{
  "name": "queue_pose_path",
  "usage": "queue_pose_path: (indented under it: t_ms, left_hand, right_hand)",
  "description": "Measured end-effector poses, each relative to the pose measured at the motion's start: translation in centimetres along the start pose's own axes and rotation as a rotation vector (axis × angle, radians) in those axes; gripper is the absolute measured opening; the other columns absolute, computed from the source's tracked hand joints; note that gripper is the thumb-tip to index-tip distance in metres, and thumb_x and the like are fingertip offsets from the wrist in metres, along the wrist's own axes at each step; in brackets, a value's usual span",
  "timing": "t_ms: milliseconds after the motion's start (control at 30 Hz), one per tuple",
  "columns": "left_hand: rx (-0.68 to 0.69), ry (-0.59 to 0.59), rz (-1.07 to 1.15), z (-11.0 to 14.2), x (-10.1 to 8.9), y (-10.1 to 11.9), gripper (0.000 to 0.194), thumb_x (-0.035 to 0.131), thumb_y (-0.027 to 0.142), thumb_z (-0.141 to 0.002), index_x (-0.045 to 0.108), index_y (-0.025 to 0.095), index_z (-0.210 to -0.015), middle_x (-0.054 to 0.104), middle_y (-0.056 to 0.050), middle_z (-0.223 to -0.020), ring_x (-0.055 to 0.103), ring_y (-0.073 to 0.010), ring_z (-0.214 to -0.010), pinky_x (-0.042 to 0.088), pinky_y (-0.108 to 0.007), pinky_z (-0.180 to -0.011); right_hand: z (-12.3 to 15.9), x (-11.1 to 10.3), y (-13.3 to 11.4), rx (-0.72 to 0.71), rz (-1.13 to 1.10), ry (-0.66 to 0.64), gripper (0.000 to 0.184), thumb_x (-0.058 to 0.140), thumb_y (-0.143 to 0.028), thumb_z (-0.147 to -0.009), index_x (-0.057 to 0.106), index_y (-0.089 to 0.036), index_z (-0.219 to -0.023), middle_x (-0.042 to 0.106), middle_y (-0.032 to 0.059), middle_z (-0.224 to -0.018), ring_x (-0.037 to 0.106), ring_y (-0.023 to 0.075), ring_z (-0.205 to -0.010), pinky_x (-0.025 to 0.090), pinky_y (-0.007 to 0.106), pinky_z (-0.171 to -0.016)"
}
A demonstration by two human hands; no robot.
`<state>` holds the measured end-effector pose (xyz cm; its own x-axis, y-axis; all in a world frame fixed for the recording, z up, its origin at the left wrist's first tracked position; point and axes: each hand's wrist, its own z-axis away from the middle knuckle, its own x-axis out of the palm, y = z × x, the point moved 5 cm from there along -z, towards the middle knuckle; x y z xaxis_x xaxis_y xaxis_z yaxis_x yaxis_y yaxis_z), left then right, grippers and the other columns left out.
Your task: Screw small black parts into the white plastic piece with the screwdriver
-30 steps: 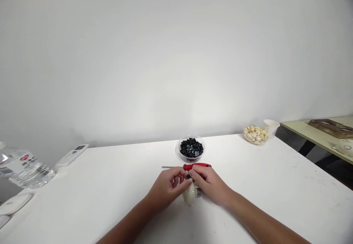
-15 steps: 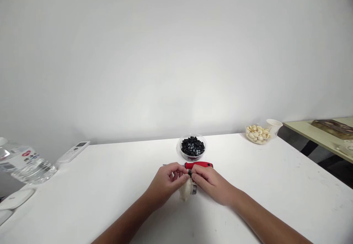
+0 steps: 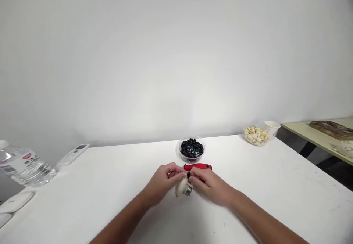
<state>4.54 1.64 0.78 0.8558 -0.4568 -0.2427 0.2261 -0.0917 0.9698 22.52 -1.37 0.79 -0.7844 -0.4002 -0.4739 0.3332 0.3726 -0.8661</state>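
Between thumb and fingers, my left hand (image 3: 167, 179) grips a small cream plastic part (image 3: 180, 187), with a silvery metal cylinder (image 3: 189, 190) on its right side. My right hand (image 3: 206, 183) is closed in a pinch on a small black piece (image 3: 188, 175) at the top of the cream part. Whether the two touch is hard to make out. Just behind my fingers lies a screwdriver (image 3: 202, 166) with a red handle, its shaft mostly hidden by my left hand. Farther back stands a clear round bowl (image 3: 192, 160) full of small black pieces.
At the back right, a clear bowl (image 3: 260, 143) of cream-coloured pieces stands by a white cup (image 3: 272, 126). On the left are a water bottle (image 3: 30, 167), a white remote control (image 3: 73, 155) and a white flat object (image 3: 16, 201). A greenish table (image 3: 298, 128) is beyond the right edge.
The cream part has turned and shifted slightly left, so its metal cylinder shows more. Both hands stay close together, having moved a little left, and the black piece is more visible.
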Motion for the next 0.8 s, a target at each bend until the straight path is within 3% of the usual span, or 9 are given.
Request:
queue_pose_path:
  t_ms: [500,800]
  left_hand:
    - [0.012,-0.006,0.016,0.2,0.5,0.1,0.035,0.069,0.049,-0.092,0.076,0.015,-0.095,0.065,-0.004,-0.086,0.054,-0.0163,-0.077,0.042,-0.026,-0.070]
    - [-0.005,-0.019,0.026,0.1,0.2,0.0,0.036,0.069,0.049,-0.092,0.075,0.014,-0.096,0.066,-0.004,-0.084,0.054,-0.0163,-0.077,0.041,-0.027,-0.070]
  right_hand:
    - [0.0,0.0,-0.1,0.034,-0.101,-0.039,0.037,0.043,-0.046,-0.108,0.044,-0.020,-0.082,0.048,-0.0006,-0.082,0.042,0.0152,-0.073,0.033,0.027,-0.065]
    - [-0.3,0.3,1.4,0.094,-0.126,0.012,0.037,0.047,-0.047,-0.107,0.047,-0.020,-0.081,0.045,-0.0020,-0.078,0.038,0.0136,-0.069,0.029,0.026,-0.060]
